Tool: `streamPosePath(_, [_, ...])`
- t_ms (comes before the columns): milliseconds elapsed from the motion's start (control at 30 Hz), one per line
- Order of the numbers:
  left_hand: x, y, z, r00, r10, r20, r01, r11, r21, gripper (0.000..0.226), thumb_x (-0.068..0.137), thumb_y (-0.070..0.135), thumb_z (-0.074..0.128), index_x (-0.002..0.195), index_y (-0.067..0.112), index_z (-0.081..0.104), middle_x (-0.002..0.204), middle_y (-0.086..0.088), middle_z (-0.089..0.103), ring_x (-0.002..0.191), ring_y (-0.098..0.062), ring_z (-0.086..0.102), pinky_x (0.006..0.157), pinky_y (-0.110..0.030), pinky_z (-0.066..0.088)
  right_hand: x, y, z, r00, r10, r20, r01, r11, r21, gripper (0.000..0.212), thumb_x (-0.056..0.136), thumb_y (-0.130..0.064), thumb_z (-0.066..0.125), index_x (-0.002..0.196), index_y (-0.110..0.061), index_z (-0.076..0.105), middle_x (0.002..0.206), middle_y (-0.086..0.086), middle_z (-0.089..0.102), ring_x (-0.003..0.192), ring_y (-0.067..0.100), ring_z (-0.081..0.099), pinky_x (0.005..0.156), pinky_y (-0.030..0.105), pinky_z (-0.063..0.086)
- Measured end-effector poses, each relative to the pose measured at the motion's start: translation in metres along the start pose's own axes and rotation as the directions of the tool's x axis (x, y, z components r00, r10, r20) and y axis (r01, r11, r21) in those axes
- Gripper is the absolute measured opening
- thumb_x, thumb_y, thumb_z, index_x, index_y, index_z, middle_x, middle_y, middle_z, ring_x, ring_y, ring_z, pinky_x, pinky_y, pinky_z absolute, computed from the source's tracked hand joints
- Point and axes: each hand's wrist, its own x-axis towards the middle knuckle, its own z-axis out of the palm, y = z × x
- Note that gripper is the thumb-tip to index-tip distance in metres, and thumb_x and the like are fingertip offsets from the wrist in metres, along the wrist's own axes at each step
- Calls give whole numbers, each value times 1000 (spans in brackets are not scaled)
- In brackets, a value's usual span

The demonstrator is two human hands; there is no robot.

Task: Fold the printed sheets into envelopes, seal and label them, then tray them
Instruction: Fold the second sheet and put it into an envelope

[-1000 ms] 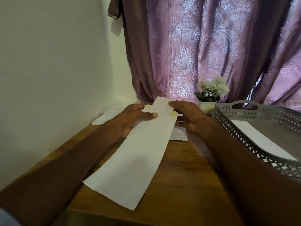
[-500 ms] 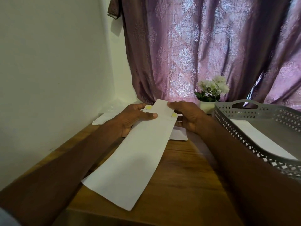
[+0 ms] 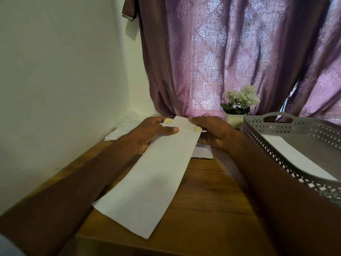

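1. A white wall (image 3: 55,71) is filling the left side, with a wooden table (image 3: 212,196) running along its foot.
2. A few loose white papers (image 3: 114,134) are lying flat on the table against the wall, far behind the left forearm.
3. The left hand (image 3: 153,133) is gripping the far end of a long white envelope (image 3: 147,187), with the thumb lying across the top face and the other fingers curling underneath.
4. The envelope is stretching from both hands back toward the person, its near end hanging just over the table's front edge.
5. Two small yellow stickers are showing at the far end of the envelope, one (image 3: 168,121) beside the left fingers and one (image 3: 197,128) beside the right thumb.
6. The right hand (image 3: 212,132) is pinching the far right corner of the envelope, fingers curling around its edge.
7. Another white sheet (image 3: 203,152) is lying flat on the table under the hands.
8. A purple patterned curtain (image 3: 230,52) is hanging behind, and a small pot of white flowers (image 3: 239,102) is standing in front of it.
9. A grey perforated tray (image 3: 276,141) is sitting on the right, holding a white envelope (image 3: 295,159) flat inside.
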Motion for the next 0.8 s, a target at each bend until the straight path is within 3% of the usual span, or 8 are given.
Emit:
streamPosePath(167, [-1,1,1,1000,-3,-6,3,1000,12,43,86,24,83,126,20,68,120,-6,76,110,-34,72,104,-54,54,0,0,1,999,35,40,-34,999,-17,41,87,-13,77,123,3,64,105,18,75,84,25,75,65,34,61])
streamPosePath(400, [-3,3,2,1000,0,-2,0,1000,19,30,88,24,81,116,23,69,116,-5,77,107,-32,73,102,-52,56,-2,-1,3,996,61,65,-60,998,-17,39,87,-11,77,123,0,65,103,16,74,85,25,74,63,34,62])
streamPosePath(533, [-3,2,1,999,-25,23,25,1000,5,41,87,27,82,125,22,68,116,-6,77,109,-33,73,103,-53,55,0,-2,3,998,51,30,-51,999,-2,34,84,-2,76,116,-8,68,105,15,73,91,27,72,74,38,63])
streamPosePath(700, [-2,2,0,998,-52,30,53,998,-16,50,85,23,84,131,16,67,120,-10,76,112,-36,72,105,-54,53,2,-3,2,996,70,50,-69,998,-13,44,81,7,73,123,-8,69,119,18,72,103,33,71,64,34,62])
streamPosePath(800, [-2,2,0,998,-54,9,55,998,-23,50,84,19,84,131,14,67,120,-10,76,111,-35,72,105,-52,54,1,-3,2,995,89,43,-88,996,-21,44,81,3,75,123,-9,70,117,16,72,98,30,71,60,33,60])
